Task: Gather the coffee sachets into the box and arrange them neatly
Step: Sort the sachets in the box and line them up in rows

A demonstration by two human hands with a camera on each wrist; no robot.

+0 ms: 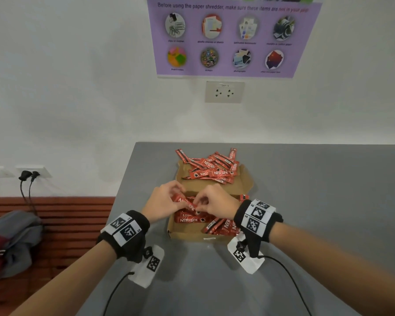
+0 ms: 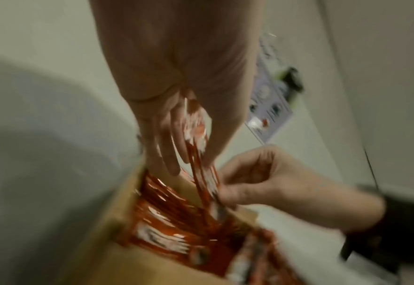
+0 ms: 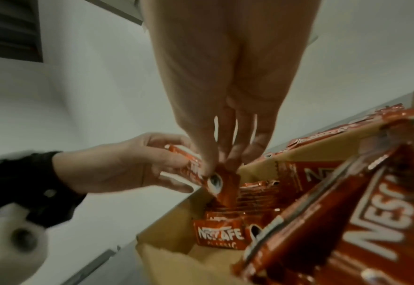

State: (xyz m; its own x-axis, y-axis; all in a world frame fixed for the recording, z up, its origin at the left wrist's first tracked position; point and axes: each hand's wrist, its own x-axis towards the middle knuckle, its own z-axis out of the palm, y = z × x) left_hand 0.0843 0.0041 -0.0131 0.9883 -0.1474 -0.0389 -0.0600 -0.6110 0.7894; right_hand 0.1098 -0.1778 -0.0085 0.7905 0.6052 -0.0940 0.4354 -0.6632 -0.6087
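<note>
An open brown cardboard box (image 1: 186,234) lies on the grey table, with red coffee sachets (image 1: 188,220) stacked inside it. More loose sachets (image 1: 214,171) are heaped on the box's far flap (image 1: 245,182). Over the box, my left hand (image 1: 167,202) and my right hand (image 1: 211,205) both pinch one small bunch of sachets (image 1: 185,202). The left wrist view shows that bunch (image 2: 202,173) edge-on between my left fingers (image 2: 166,150), blurred. In the right wrist view my right fingertips (image 3: 212,165) pinch the bunch's end (image 3: 223,185) above the stacked sachets (image 3: 219,234).
The grey table (image 1: 306,201) stands against a white wall with a socket (image 1: 224,92) and a purple poster (image 1: 233,37). To the left sits a wooden bench (image 1: 66,215) with a grey bag (image 1: 14,240). Cables (image 1: 290,277) trail from both wristbands.
</note>
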